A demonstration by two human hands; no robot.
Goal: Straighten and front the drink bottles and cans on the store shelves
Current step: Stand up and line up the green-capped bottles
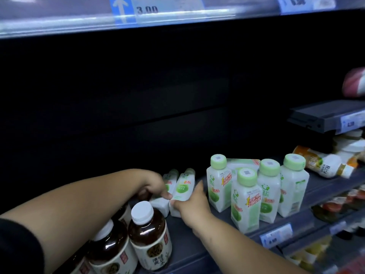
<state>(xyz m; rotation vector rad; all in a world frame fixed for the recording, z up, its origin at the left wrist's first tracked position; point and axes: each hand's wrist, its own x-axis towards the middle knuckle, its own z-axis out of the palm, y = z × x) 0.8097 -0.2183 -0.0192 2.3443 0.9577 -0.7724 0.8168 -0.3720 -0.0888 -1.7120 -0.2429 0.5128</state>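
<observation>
Two white square plastic bottles with pale green caps lie on their sides on the dark shelf (185, 250), caps toward the back, side by side and touching. The right hand (192, 206) has fingers and thumb closed round the base end of the right lying bottle (183, 187). Just left of that grip, the left hand (155, 186) curls its fingers down over the lower part of the left lying bottle (171, 178) and holds it. The two hands nearly meet at the bottle bases. To the right of the right hand's grip stand four upright bottles (245, 202) of the same white and green kind, bunched in an uneven cluster, the nearest one just beside the right hand's knuckles. Behind that cluster one flat white and green pack (243, 163) lies on the shelf. Farther right again, well apart from the grip, one white bottle with an orange label (324, 165) lies on its side. Below and in front of the left hand's grip, under the left forearm, stand brown tea bottles with white caps (148, 234): three can be counted, the rearmost mostly hidden by the arm. Below the upright cluster one blue and white price tag (276, 234) sits on the shelf's front edge. High above both hands, the upper rail carries a tag reading 3.00 (147, 9).
</observation>
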